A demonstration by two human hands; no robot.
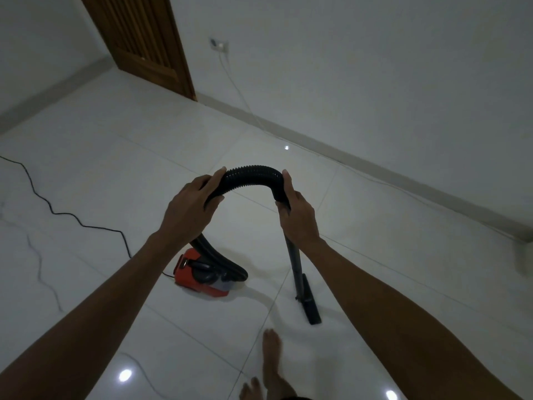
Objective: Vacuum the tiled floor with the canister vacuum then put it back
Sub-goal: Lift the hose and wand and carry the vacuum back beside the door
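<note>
**Both hands on the hose, nozzle on the tiles**

My left hand (190,209) grasps the black hose (251,176) on the side that goes down to the red canister (199,275); my right hand (297,215) is clenched around the top of the wand (294,261); the wand's long axis runs down from my right hand to the floor nozzle (310,304), flat on the tiled floor (144,157), just right of the canister; the right hand should steer it, I think; no container's inside is visible.
</note>
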